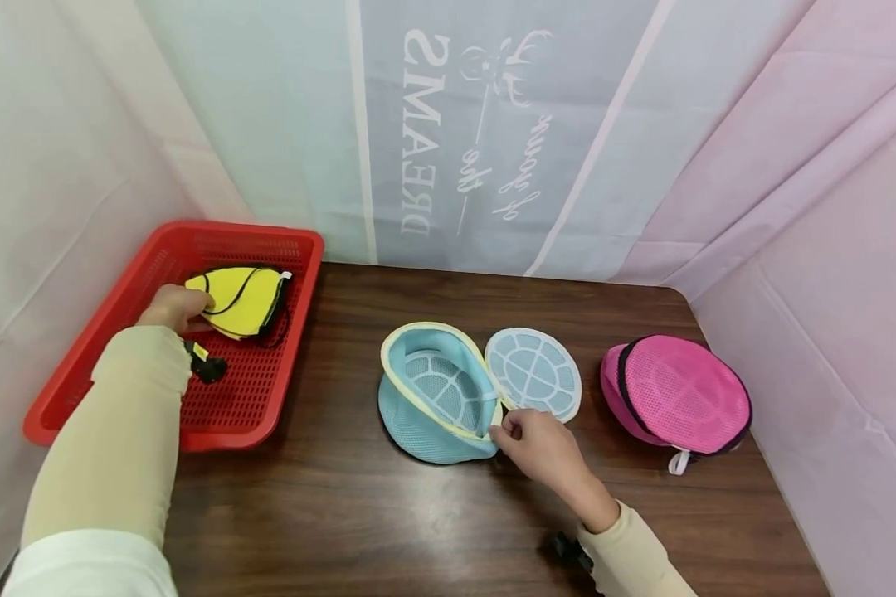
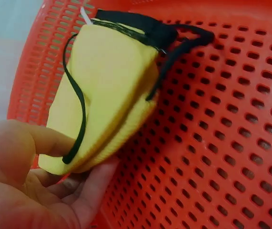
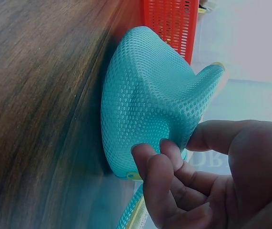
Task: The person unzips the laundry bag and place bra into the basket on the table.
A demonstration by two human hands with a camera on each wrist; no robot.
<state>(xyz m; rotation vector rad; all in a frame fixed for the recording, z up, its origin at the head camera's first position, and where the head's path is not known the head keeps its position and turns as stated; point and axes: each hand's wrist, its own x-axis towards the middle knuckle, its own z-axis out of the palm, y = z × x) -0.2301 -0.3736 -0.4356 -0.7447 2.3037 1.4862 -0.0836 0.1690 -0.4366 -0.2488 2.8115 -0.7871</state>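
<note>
In the head view, my left hand (image 1: 173,308) reaches into the red basket (image 1: 309,290) and grips a folded yellow cloth item (image 1: 242,297) with thin black straps. The left wrist view shows its layered yellow sides (image 2: 109,71), a black edge band and a white tag. My thumb lies on top, over a strap, with fingers underneath. At the middle of the table, my right hand (image 1: 541,444) pinches the rim of a light blue mesh laundry bag (image 1: 426,431) between thumb and finger. The bag stands unzipped, its round lid (image 1: 533,373) folded out to the right.
A pink mesh laundry bag (image 1: 683,394) with black trim and a white loop sits to the right on the brown wooden table (image 1: 328,514). Cloth curtains (image 1: 269,108) hang behind and along both sides, close to the table's edges.
</note>
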